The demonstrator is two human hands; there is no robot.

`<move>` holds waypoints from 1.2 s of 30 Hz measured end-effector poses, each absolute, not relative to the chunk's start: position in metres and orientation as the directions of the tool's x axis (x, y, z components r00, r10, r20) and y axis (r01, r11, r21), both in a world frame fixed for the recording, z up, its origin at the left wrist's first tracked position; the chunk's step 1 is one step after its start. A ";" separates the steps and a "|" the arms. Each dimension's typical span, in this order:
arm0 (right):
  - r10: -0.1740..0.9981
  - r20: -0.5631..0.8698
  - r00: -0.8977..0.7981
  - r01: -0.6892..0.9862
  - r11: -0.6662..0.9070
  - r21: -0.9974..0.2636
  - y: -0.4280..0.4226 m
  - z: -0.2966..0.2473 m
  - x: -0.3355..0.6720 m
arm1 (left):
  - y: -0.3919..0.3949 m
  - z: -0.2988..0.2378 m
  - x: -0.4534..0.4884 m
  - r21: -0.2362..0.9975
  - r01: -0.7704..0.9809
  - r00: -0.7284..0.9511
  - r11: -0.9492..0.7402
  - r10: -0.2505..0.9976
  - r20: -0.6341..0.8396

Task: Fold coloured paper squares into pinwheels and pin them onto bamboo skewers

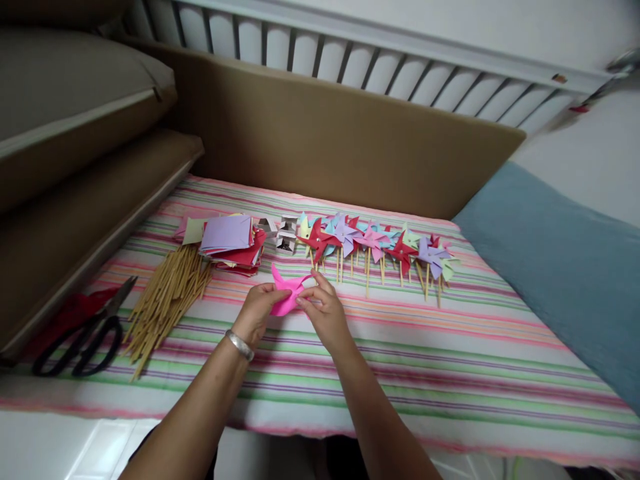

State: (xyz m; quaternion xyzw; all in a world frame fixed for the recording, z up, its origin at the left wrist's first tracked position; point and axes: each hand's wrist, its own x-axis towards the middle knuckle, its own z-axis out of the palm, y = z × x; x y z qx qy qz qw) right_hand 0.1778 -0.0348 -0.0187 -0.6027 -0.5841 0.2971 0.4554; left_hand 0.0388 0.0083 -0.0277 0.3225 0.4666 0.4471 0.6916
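Note:
A bright pink paper pinwheel [284, 305], with some of its blades folded inward, is held above the striped cloth. My left hand [260, 308] pinches it from the left, thumb near its centre. On the other side my right hand [324, 308] has thumb and fingers closed on its right edge. No stick shows on this pinwheel. Just beyond my hands stand small open boxes [287, 233], one with dark small bits inside. Finished pinwheels on sticks [373, 240] in red, purple, pink, blue and green lie in a row to the right.
A stack of coloured paper squares [227, 233] lies left of the boxes. Beside it is a heap of thin wooden sticks [167, 297]. Black-handled scissors [90, 340] rest at the far left near a red item [67, 313]. A brown board [325, 133] stands along the back.

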 end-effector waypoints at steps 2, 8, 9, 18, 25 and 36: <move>0.969 0.178 0.172 0.443 0.085 -0.892 -0.034 -0.020 0.177 | 0.007 -0.029 0.041 0.868 -0.301 0.178 0.395 0.917 -0.356; 0.961 0.188 0.205 0.489 0.066 -0.870 -0.032 -0.023 0.178 | 0.005 -0.028 0.044 0.866 -0.289 0.212 0.409 0.909 -0.358; 0.959 0.189 0.211 0.494 0.062 -0.867 -0.032 -0.023 0.178 | 0.005 -0.028 0.044 0.864 -0.289 0.216 0.412 0.908 -0.360; 0.947 0.191 0.257 0.534 0.026 -0.845 -0.032 -0.022 0.176 | 0.002 -0.022 0.044 0.854 -0.297 0.253 0.427 0.898 -0.361; 0.942 0.163 0.292 0.606 -0.050 -0.794 -0.029 -0.018 0.172 | 0.001 -0.022 0.045 0.843 -0.307 0.264 0.441 0.891 -0.369; 0.924 -0.006 0.381 0.182 -0.081 -0.980 -0.031 -0.017 0.179 | 0.009 -0.030 0.038 0.873 -0.284 0.182 0.396 0.916 -0.356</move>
